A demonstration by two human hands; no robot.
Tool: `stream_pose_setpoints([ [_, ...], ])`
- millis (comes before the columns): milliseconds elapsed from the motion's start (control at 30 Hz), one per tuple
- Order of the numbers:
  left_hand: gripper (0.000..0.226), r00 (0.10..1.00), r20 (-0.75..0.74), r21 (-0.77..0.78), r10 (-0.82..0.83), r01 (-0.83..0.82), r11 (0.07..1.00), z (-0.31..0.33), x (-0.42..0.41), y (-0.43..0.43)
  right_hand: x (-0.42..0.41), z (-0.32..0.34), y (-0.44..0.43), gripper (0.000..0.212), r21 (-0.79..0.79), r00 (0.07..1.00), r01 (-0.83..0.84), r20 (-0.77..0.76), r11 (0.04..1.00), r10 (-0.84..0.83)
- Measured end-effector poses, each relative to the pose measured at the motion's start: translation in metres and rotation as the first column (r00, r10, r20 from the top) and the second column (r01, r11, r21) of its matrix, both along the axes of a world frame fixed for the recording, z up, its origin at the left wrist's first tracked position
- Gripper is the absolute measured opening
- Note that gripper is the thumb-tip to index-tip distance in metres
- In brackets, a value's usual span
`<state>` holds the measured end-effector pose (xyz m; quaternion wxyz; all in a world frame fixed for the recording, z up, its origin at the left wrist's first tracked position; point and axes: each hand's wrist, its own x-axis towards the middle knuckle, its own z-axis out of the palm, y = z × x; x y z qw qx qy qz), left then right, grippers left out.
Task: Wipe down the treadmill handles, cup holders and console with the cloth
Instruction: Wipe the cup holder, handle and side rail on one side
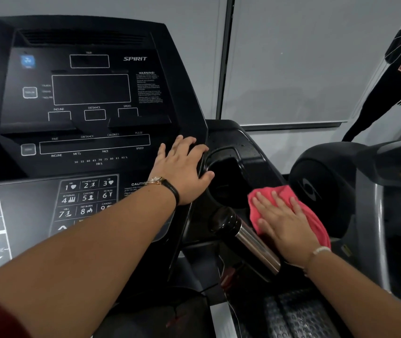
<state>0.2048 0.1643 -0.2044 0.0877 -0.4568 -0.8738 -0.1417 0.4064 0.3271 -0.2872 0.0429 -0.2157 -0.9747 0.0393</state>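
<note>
Fingers (276,203) of the right hand (284,223) lie straight and spread, pressing the crumpled pink cloth (277,191) down just right of the chrome-banded handle (258,242). I read the cloth's long axis running far-left to near-right. Left hand (184,169), fingers relaxed, rests on the black plastic console's (92,93) edge.

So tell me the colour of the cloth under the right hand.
Pink cloth, flat under the right hand; the head view shows it.

Both arms stretched forward. The left hand (182,170) lies palm down, fingers (198,150) straight and spread wide. The right hand (283,220) sits lower, also flat, palm down, fingers slightly fanned.
</note>
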Motion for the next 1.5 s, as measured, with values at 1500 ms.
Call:
stream_pose_setpoints([
  [1500,0.072,0.987,-0.153,-0.118,0.054,-0.072,0.990,0.012,-0.027,0.042,-0.038,0.012,0.040,0.070,0.045,0.989,-0.141,0.061,0.989,0.138],
])
